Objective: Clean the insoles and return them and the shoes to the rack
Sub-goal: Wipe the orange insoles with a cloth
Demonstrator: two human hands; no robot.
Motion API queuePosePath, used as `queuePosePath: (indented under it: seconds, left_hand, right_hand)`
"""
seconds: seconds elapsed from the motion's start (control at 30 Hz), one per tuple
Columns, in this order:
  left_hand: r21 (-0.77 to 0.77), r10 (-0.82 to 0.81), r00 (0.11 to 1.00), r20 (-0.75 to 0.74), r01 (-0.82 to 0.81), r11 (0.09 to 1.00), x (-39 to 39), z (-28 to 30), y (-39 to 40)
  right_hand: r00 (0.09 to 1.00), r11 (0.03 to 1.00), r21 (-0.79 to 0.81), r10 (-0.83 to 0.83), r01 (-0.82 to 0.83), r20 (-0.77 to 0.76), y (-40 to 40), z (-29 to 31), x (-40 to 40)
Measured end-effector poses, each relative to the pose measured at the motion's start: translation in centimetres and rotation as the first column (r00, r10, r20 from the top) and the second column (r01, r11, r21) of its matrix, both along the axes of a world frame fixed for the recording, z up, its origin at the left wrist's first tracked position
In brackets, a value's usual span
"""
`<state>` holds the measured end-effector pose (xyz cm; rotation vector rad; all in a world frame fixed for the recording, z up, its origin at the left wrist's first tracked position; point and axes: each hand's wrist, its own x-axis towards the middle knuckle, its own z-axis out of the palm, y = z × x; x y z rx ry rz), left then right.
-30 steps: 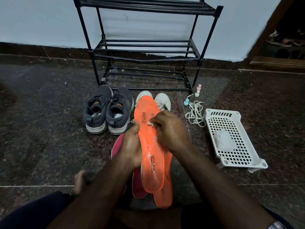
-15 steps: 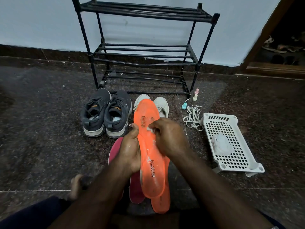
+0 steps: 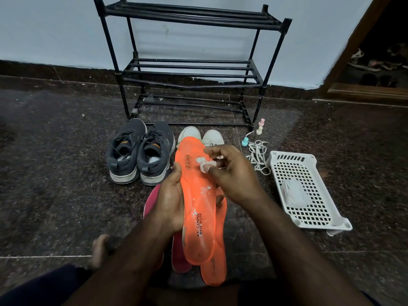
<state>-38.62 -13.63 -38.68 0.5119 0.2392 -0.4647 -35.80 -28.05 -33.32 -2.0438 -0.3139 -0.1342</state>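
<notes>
The white shoes (image 3: 201, 138) at twelve o'clock show only their toes behind the orange insole (image 3: 197, 208). The pink insoles (image 3: 180, 255) lie mostly under the left hand (image 3: 171, 200). Footwear in the doorway (image 3: 379, 62) at two o'clock is too blurred to identify.

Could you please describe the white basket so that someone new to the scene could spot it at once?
Start at the black shoe rack against the wall. On the floor to its front right lies a tangle of white laces. Beside them lies the white basket, the only perforated plastic thing there.
</notes>
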Motion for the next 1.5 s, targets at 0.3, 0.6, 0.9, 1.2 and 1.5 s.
queuePosePath:
  seconds: [0.3,0.6,0.9,1.2,1.5]
  left_hand:
    - [-0.025,-0.023,1.000,-0.007,0.023,0.999,-0.2,0.6,-0.1]
    - [-0.023,-0.022,0.999,-0.035,0.022,1.000,-0.1,0.5,-0.1]
    - [0.082,-0.023,0.998,-0.053,0.027,0.996,-0.1,0.0,-0.3]
    - [0.102,0.030,0.997,-0.074,-0.023,0.995,-0.1,-0.3,-0.3]
    - [0.103,0.029,0.993,-0.112,-0.018,0.994,-0.1,-0.3,-0.1]
  right_hand:
    - [0.995,0.999,-0.019,-0.035,0.033,-0.090,-0.9,-0.5,1.1]
    - [0.994,0.998,0.035,-0.054,0.057,-0.091,-1.2,-0.1,0.9]
    - [0.984,0.910,-0.407,-0.004,0.078,0.179,0.8,-1.4,0.5]
    - [0.958,0.895,-0.439,0.052,0.080,0.281,1.4,-2.1,0.1]
    - [0.953,0.845,-0.530,0.214,-0.070,0.216,2.6,-2.0,-1.5]
